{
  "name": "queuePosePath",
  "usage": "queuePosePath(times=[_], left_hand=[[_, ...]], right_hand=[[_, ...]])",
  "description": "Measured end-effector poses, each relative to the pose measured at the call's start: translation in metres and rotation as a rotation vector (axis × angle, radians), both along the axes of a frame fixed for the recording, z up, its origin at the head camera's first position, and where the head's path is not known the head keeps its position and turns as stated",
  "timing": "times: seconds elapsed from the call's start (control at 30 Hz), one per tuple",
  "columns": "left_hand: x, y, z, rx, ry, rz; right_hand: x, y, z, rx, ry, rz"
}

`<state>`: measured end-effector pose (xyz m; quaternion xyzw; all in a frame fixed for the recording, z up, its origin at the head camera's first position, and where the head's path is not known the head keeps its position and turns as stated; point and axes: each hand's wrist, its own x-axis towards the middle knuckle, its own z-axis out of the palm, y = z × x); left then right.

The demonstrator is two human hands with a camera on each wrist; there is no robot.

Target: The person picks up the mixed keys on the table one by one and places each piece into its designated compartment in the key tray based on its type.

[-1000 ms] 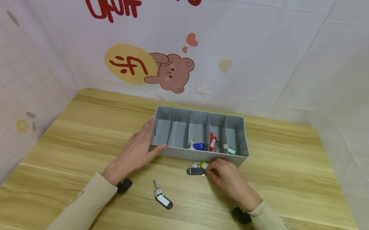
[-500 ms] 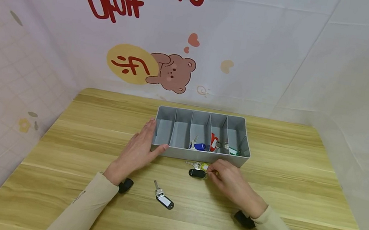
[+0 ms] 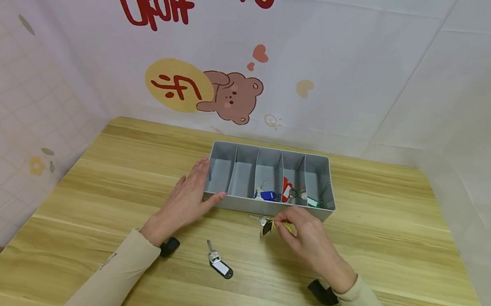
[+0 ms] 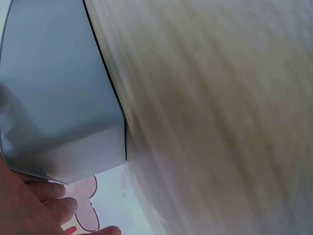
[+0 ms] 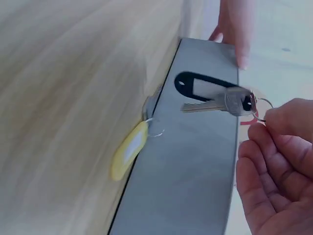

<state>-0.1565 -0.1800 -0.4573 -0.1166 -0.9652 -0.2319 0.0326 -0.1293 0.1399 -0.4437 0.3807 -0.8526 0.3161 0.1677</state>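
My right hand [image 3: 309, 239] pinches the metal ring of a key [image 5: 235, 101] with a black tag [image 5: 185, 84]; key and tag dangle in front of the grey divided tray [image 3: 238, 203]. A second key, on a yellow tag [image 5: 129, 152], lies on the table against the tray's front wall, partly covered by my right hand in the head view. My left hand [image 3: 185, 202] rests at the tray's left end, fingers extended along the side and thumb at the front rim. Nearer to me lies another key with a black-edged tag [image 3: 220, 266].
Inside the tray are keys with a blue tag [image 3: 268, 195] in the middle compartment, a red tag [image 3: 286, 190] second from right, and a green tag [image 3: 312, 202] at the far right. A printed cloth [image 3: 336, 55] hangs behind the wooden table [image 3: 140, 158].
The black-tagged key by my right hand lay flat on the table earlier and now hangs from my fingertips. The left hand stays at the tray. The view has shifted slightly.
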Motion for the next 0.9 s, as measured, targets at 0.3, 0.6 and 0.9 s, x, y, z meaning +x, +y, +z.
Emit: queuePosePath(times=[0.3,0.6,0.9], left_hand=[[0.001,0.001,0.001,0.009,0.000,0.004],[0.001,0.000,0.000,0.006,0.001,0.004],[0.000,0.000,0.000,0.017,0.018,0.003]], right_hand=[[-0.002,-0.014,0.019,-0.100,0.002,0.007],[-0.010,-0.032,0.040,-0.162,-0.026,-0.023],[-0.025,-0.050,0.043,-0.217,-0.066,-0.057]])
